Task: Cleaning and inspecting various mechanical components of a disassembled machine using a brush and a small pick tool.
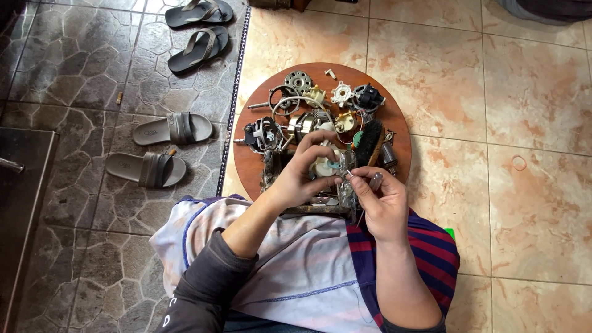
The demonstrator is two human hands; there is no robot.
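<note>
My left hand grips a small cream-coloured part over the near edge of a round wooden tray. My right hand pinches a thin metal tool whose tip touches that part. Both hands hover above my lap, which is covered with a white cloth and a striped cloth. The tray holds several dismantled motor pieces: a copper-wound coil, a metal disc, a black housing and a dark brush.
Two pairs of sandals lie on the dark stone floor to the left. Orange tiles spread to the right, with a rubber band on them. A dark metal box stands at the left edge.
</note>
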